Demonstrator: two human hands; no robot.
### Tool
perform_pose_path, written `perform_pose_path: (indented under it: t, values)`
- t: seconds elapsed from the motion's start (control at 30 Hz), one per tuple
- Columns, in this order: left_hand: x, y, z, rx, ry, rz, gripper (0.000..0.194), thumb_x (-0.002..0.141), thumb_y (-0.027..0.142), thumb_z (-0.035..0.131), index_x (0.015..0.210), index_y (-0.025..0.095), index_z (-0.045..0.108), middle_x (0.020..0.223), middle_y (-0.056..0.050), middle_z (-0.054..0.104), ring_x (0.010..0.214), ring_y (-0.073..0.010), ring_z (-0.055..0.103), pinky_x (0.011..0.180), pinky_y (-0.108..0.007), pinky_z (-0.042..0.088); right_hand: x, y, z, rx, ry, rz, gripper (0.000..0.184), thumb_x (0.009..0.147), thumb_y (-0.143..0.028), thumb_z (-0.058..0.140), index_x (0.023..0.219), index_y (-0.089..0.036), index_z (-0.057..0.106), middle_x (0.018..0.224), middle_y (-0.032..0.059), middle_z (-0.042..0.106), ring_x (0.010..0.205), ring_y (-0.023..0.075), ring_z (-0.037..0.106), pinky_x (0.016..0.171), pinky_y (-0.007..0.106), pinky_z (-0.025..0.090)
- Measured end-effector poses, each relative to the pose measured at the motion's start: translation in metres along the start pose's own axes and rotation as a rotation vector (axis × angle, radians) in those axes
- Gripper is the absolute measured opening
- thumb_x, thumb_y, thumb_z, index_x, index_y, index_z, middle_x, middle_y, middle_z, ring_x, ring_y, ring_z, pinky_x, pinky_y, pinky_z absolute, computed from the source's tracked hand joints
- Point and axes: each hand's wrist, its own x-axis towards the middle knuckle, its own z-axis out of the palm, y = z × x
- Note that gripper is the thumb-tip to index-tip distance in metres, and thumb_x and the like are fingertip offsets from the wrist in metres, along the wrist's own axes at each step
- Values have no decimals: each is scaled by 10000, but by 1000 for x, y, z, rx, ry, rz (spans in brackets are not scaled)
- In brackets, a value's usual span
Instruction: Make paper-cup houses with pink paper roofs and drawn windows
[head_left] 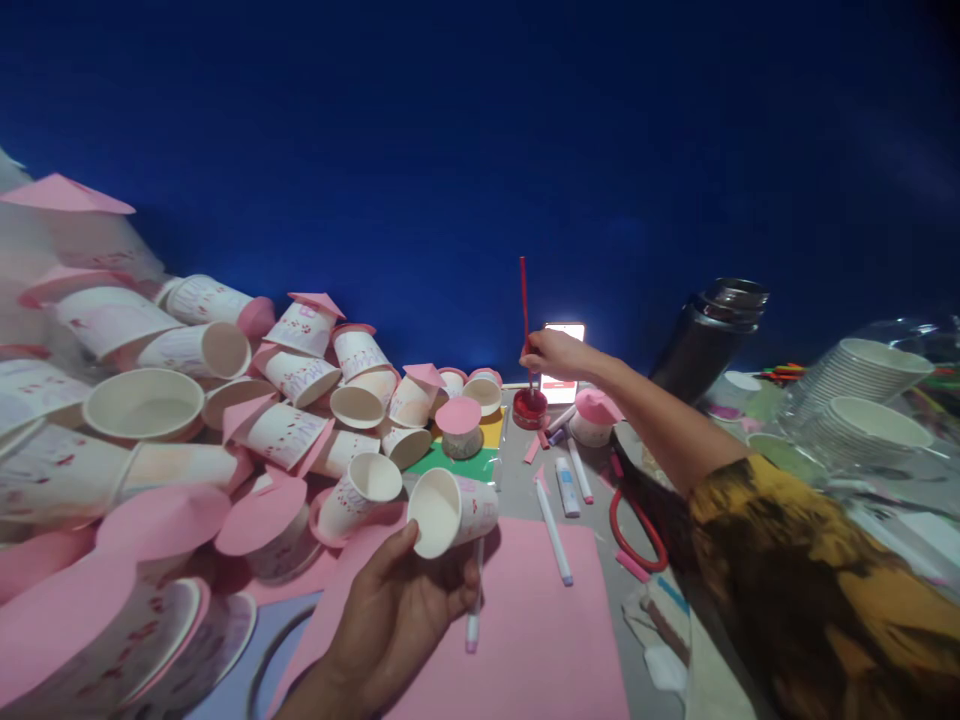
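My left hand (401, 610) is closed round a white paper cup (450, 510) with pink marks, held on its side with the mouth facing left. A pen (475, 600) lies under that hand on a pink paper sheet (540, 620). My right hand (551, 355) reaches far forward and pinches a thin red brush (523, 300), whose tip stands in a small red pot (529, 407). The sleeve on the right arm is yellow and black.
A big heap of decorated paper cups (225, 420) with pink paper tops fills the left. Markers (555, 530), a glue stick (567, 486), red-handled scissors (637, 525), a lit phone (562, 360), a dark flask (709, 335) and stacked white bowls (862, 395) lie ahead and right.
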Motion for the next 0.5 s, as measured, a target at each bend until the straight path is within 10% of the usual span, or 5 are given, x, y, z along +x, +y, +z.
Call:
perform_pose_path:
  t: [0.23,0.5]
  values:
    - [1,-1,0,48,-13,7,376,785,378,810,1062,137,726,1075,-151,774,834,-258,713,748,-389,575,-32,-11,-13,-106,159,127,289,964,-348,643,1157,-153,733,1038,146,788,975,276,714,769,315,485]
    - [-1,-15,-2,687,119,416,669,714,225,831,1316,256,539,1185,-67,677,999,-224,661,887,-413,558,-195,-49,-2,-1,235,0,261,937,-424,599,1001,-244,776,845,61,795,718,247,701,633,325,423]
